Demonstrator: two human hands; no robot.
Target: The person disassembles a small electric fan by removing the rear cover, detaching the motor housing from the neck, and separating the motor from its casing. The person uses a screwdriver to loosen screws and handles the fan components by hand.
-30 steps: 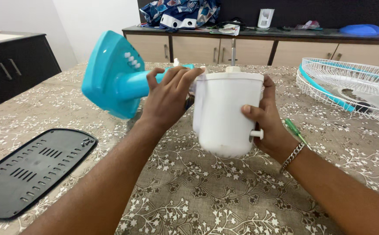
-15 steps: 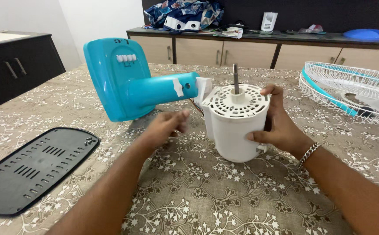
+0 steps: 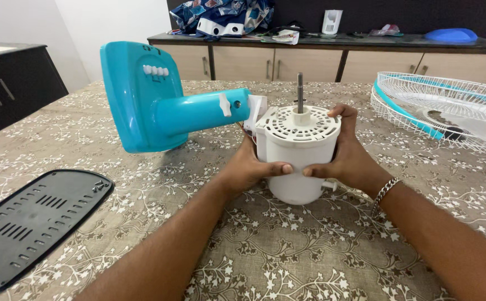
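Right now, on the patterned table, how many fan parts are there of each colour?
Turquoise: 1, the fan base
White: 2, the motor housing held by the left hand and right hand, and the wire grille
Black: 1, the vented plate
Total: 4

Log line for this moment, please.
left hand: grips white motor housing | right hand: grips housing | shaft: up | teal base: attached
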